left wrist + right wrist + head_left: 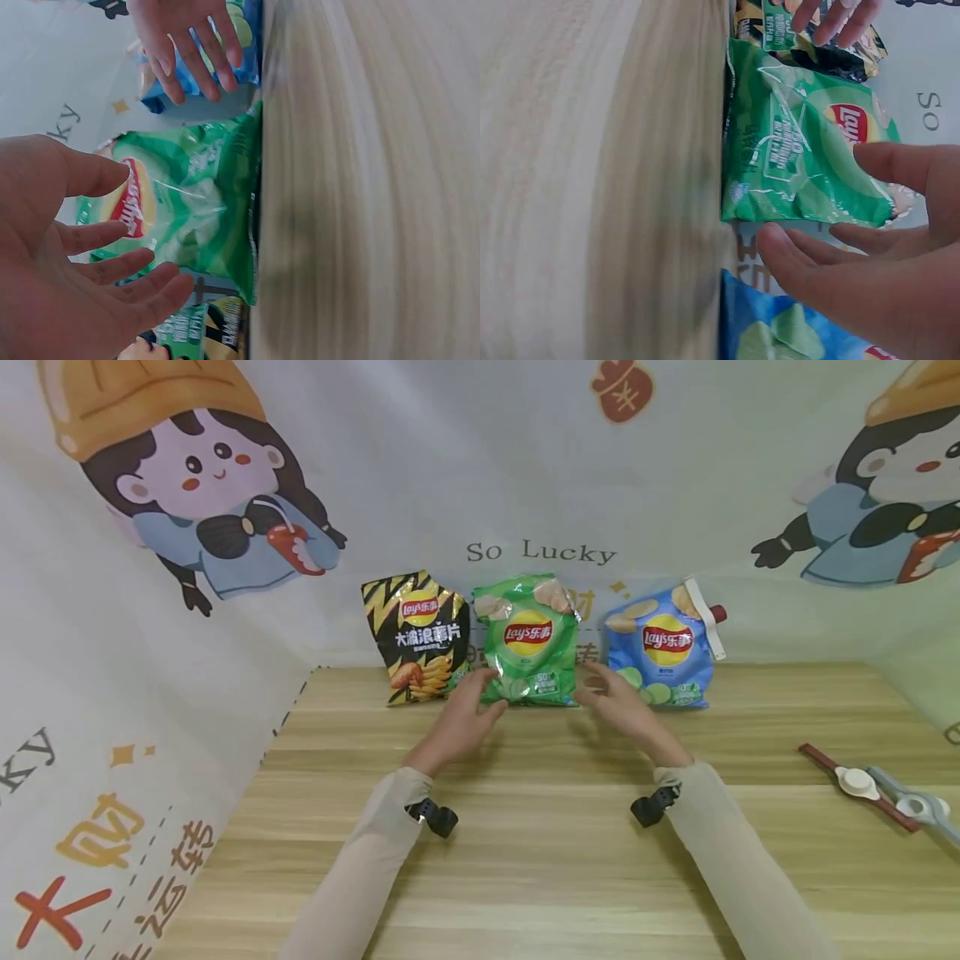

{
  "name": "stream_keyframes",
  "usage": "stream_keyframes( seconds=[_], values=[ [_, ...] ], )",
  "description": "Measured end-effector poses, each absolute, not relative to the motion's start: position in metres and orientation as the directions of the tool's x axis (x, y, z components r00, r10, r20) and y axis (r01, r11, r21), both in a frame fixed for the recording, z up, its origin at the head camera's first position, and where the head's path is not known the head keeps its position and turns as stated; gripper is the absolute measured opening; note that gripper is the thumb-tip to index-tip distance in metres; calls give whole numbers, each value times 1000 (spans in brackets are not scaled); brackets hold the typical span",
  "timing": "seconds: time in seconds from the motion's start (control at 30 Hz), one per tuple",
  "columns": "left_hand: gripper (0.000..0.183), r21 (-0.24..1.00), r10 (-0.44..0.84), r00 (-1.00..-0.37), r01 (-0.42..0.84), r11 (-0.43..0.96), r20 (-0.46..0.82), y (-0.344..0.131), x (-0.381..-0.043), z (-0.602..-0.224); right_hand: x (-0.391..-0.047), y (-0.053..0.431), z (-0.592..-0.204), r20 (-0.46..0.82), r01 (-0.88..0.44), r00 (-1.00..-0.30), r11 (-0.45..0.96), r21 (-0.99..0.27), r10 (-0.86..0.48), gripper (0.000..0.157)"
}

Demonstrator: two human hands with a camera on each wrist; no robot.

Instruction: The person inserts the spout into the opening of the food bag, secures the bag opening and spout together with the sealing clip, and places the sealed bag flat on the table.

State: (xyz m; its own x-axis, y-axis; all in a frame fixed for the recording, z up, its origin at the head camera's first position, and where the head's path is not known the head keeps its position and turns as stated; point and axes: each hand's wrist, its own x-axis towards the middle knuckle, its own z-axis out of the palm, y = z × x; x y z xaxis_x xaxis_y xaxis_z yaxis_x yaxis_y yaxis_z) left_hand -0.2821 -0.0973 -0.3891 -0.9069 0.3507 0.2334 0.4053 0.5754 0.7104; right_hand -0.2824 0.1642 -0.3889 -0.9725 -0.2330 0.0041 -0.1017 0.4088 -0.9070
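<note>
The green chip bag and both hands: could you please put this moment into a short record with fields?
green chip bag: upright against the backdrop, middle of three
black chip bag: on its left
blue chip bag: on its right, a clip at its top corner
left hand: open, at the green bag's lower left
right hand: open, at its lower right
contact: cannot tell
table: wooden, two bag clips at the right edge

Both arms stretch toward the far side, the left hand (pixel 467 708) and right hand (pixel 617 700) open, fingers relaxed, palms facing each other.
</note>
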Motion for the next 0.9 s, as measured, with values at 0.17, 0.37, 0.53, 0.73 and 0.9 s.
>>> stream_keyframes(
  seconds=[0.17, 0.37, 0.53, 0.73, 0.9],
  values=[
    [66, 732, 345, -917, 372, 570, 198, -103, -291, -398, -291, 160, -397, -82, 34, -957, 172, -984, -279, 70],
    [76, 795, 393, -906, 353, 493, 158, -106, -301, -411, -298, 163, -406, -141, 180, -944, -105, -978, -299, 68],
    [75, 801, 406, -906, 327, 501, 116, -103, -307, -422, -297, 164, -409, -132, 180, -933, -116, -977, -334, 67],
    [77, 852, 368, -926, 257, 456, 82, -105, -310, -428, -295, 162, -410, -132, 181, -938, -128, -975, -321, 63],
    [74, 916, 328, -944, 172, 362, 48, -104, -308, -425, -294, 164, -411, -156, 175, -957, -60, -983, -245, 61]
  ],
)
